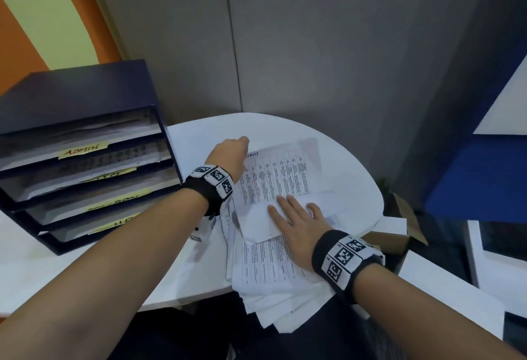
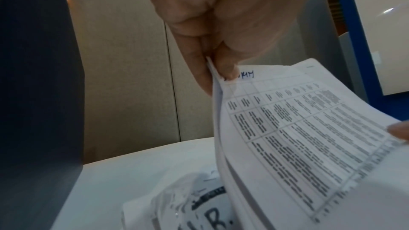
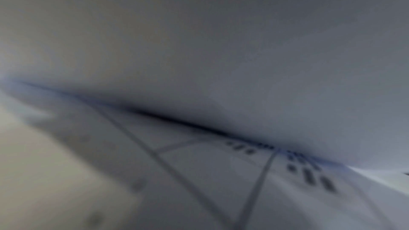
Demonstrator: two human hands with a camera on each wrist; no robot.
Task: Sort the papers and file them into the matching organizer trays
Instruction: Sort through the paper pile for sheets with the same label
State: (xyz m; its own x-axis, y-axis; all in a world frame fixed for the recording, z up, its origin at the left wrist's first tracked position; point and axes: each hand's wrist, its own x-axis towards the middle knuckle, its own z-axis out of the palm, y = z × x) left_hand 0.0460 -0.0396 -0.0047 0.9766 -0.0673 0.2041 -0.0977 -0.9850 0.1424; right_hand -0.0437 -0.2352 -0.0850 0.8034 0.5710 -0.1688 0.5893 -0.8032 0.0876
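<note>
standing at far left on the white worktop [image 1: 328, 143]: organizer [image 1: 85, 143], dark blue, four stacked trays open toward the viewer. yellow labels on the tray fronts; the top one reads "admin" [image 1: 82, 150], the lower three too blurred or cut off to read. loose sheets lie in the trays.

next, right of the organizer: left hand [image 1: 229, 154], reaching forward over the worktop, a band with black-and-white markers at the wrist. grip narrow, thumb and fingers [image 2: 199, 69] pinching the top left corner of a sheet [image 1: 273, 177] printed with a table; that corner bears a short handwritten note in blue ink, not legible. the sheet is raised at the pinched corner and curves down to the right. in the left wrist view more than one page edge shows at the pinch; how many pages, cannot tell.

centre to right: stack [image 1: 273, 271] of printed papers, fanned and untidy, its near edge overhanging the worktop edge. a blank white sheet lies across it under the lifted one.

right: right hand [image 1: 296, 217], palm down, fingers straight and spread, pressing flat on the stack and on the lower edge of the lifted sheet; it grasps nothing. same marker band at the wrist. right wrist view dim and blurred, showing only table lines and print close up.
</note>
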